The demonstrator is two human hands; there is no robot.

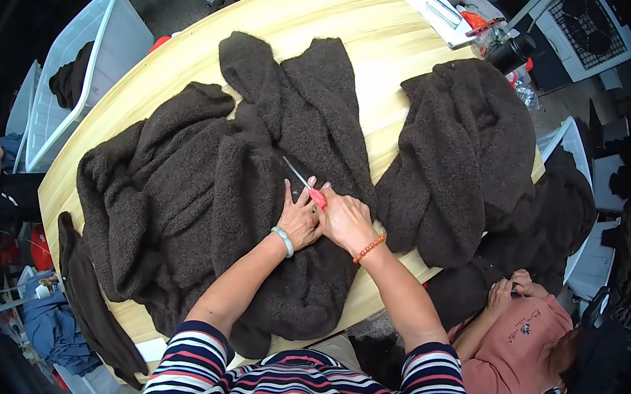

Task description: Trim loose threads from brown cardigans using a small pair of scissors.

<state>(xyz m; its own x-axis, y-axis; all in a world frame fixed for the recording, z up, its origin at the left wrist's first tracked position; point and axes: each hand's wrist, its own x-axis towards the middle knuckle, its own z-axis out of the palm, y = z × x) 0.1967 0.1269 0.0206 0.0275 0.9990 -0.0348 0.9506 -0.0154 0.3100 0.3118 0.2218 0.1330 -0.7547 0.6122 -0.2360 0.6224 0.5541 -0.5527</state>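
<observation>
A dark brown, fuzzy knit garment (181, 176) lies spread in folds over the table in front of me. My right hand (349, 221), with an orange bead bracelet at the wrist, is closed around small red-handled scissors (318, 197). Their slim metal blades point up and to the left, just above the cloth. Against it on the left, my left hand (299, 220) rests on the garment with fingers stretched out, a pale bangle on its wrist. Part of the scissors' handle is hidden in my right palm.
The pale wooden table (384, 74) has a curved far edge. Another dark brown garment (463, 158) is heaped on its right. White plastic bins (106, 48) stand around it. A person in a pink top (518, 346) sits at right, handling dark cloth. A black bottle (510, 54) stands far right.
</observation>
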